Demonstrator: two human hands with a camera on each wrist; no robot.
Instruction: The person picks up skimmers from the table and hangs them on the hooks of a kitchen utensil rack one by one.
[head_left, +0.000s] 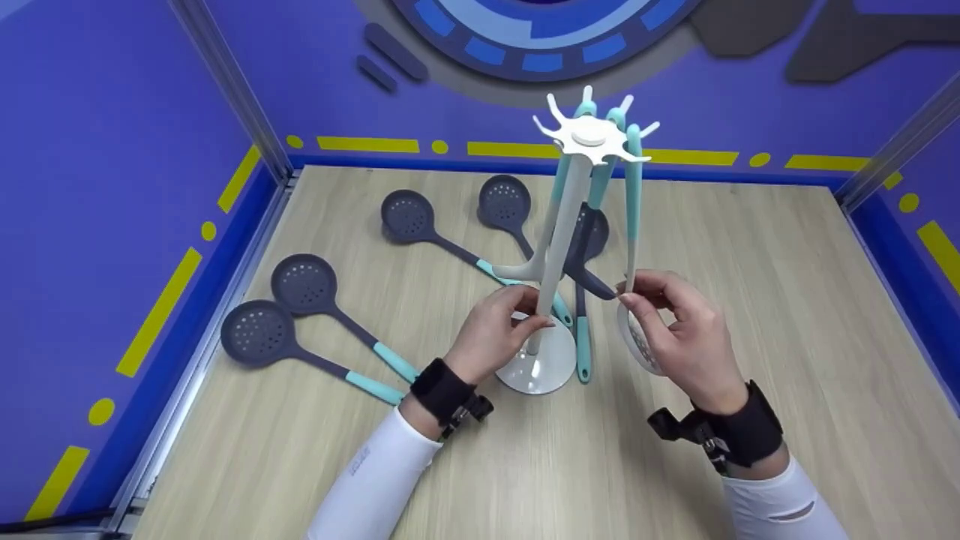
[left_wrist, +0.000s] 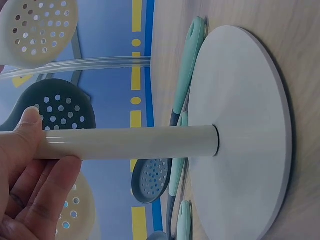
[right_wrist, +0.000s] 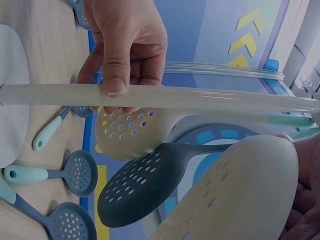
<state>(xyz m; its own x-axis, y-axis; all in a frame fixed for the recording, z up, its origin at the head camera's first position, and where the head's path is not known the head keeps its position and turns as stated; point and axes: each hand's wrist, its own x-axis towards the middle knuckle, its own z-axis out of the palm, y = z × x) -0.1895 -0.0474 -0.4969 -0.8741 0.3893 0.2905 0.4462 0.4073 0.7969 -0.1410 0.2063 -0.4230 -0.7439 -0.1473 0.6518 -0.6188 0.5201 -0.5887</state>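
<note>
A white utensil stand has a pole (head_left: 565,232), a round base (head_left: 534,379) and a hooked top (head_left: 589,139). Low on that pole, my left hand (head_left: 496,334) grips it between thumb and fingers. Three skimmers with teal handles hang from the hooks. My right hand (head_left: 690,337) pinches the neck of the right-hand cream skimmer (right_wrist: 250,190), its perforated head partly behind the hand in the head view. Between the two cream ones hangs a dark skimmer (right_wrist: 142,192). The other cream skimmer (left_wrist: 77,210) hangs left of the pole in the head view.
Several dark skimmers with teal handles lie on the wooden table: two at the left, including one front skimmer (head_left: 259,334), and others behind the stand, such as a rear skimmer (head_left: 504,202). Blue panels (head_left: 135,187) with yellow marks border the table.
</note>
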